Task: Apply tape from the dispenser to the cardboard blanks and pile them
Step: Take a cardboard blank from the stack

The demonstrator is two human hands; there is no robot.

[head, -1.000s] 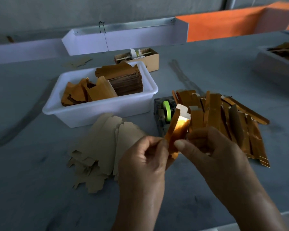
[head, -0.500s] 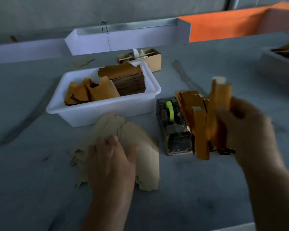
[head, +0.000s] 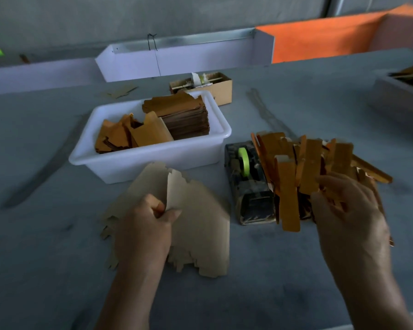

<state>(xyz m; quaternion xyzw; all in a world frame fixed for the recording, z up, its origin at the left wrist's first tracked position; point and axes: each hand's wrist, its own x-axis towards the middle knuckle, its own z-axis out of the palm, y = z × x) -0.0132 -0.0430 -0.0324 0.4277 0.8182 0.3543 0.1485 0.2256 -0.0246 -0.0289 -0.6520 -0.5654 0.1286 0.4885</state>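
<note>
A loose stack of flat tan cardboard blanks lies on the grey table in front of me. My left hand pinches the raised edge of the top blank between thumb and fingers. A dark tape dispenser with a green roll stands to the right of the stack. Beside it lies a heap of folded orange-gold pieces. My right hand hovers over the near edge of that heap with fingers spread and relaxed, holding nothing.
A white tub behind the blanks holds more orange and brown pieces. A small open cardboard box stands behind it. A grey bin sits at the far right, white and orange walls at the back.
My right hand carried the folded orange piece to the heap and let it go. My left hand dropped to the blank stack and lifted the edge of the top blank.
</note>
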